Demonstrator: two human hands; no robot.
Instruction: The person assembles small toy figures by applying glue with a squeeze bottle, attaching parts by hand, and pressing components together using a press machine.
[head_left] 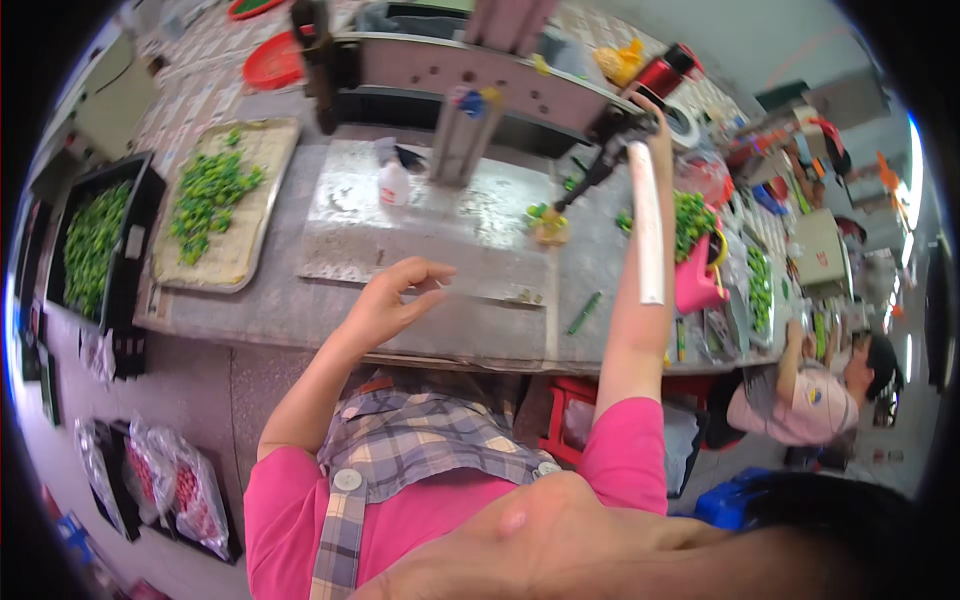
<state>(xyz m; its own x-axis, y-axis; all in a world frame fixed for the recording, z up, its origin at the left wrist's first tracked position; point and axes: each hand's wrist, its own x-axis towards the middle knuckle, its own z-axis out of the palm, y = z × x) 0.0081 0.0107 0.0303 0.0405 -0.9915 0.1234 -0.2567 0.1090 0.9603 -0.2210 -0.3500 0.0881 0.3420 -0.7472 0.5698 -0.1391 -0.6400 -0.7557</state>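
My left hand hovers over the front edge of a metal plate on the bench, thumb and forefinger apart, with nothing visible between them. My right arm reaches far forward, and my right hand is up at the black end of a bench machine; its grip is mostly hidden. A long white bar runs in front of that forearm. From near the hand a thin black rod slants down to small yellow-green pieces on the plate. A white bottle with a dark top stands on the plate.
To the left are a tray of small green pieces and a black crate of more. On the right are a pink container, a green pen-like stick and a co-worker. A red stool stands under the bench.
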